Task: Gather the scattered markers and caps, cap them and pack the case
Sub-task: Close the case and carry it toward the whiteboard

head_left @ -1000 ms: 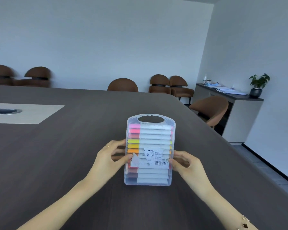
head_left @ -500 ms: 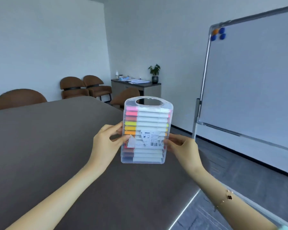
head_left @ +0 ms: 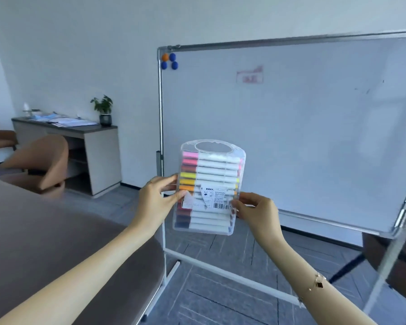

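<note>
A dark brown wood-grain conference table [head_left: 45,242] fills the lower left, its rounded edge beside the white metal foot of a whiteboard stand [head_left: 220,272], which rests on the grey carpet-tile floor [head_left: 220,299]. A brown padded chair [head_left: 40,165] stands on that floor.

A large whiteboard [head_left: 291,127] on a metal stand is filling the right side of the room, carrying four round magnets [head_left: 169,61] in its top left corner and a faint red marking [head_left: 250,75] higher up. Plain white walls [head_left: 80,43] are meeting a grey patterned floor [head_left: 220,296], and even light is washing over both. A dark table [head_left: 45,242] is occupying the lower left, with brown chairs [head_left: 42,165] standing before a low cabinet [head_left: 99,151] bearing papers [head_left: 66,121] and a potted plant [head_left: 103,110].
</note>
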A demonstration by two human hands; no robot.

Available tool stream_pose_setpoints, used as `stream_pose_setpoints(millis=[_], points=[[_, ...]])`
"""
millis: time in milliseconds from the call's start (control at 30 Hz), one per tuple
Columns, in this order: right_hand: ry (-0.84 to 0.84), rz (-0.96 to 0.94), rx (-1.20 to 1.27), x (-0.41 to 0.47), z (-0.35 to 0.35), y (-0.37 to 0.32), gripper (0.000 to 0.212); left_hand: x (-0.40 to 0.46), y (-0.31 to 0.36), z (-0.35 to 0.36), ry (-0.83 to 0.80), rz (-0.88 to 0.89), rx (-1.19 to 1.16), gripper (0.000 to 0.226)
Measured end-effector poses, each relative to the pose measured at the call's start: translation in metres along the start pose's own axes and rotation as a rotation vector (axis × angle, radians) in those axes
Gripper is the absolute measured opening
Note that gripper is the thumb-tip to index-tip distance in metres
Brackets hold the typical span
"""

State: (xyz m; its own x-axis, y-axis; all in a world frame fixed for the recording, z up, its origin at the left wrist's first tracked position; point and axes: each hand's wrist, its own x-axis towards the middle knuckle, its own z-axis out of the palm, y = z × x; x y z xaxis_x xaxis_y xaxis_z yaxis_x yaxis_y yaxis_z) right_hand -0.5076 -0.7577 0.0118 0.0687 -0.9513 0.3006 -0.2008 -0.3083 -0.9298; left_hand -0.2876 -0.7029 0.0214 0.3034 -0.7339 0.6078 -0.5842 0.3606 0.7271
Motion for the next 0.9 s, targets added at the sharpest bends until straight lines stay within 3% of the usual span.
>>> stream_pose_setpoints(millis=[433, 900], points=[[0.22, 0.043, -0.072, 0.17, -0.051, 0.088, 0.005, 0.144, -0.078, 0.195, -0.07, 0.069, -0.104, 0.043], [0.278, 0.129, -0.122, 0.212, -0.043, 0.161, 0.005, 0.166, -0.149, 0.263, -0.133, 0.025, -0.101, 0.05]])
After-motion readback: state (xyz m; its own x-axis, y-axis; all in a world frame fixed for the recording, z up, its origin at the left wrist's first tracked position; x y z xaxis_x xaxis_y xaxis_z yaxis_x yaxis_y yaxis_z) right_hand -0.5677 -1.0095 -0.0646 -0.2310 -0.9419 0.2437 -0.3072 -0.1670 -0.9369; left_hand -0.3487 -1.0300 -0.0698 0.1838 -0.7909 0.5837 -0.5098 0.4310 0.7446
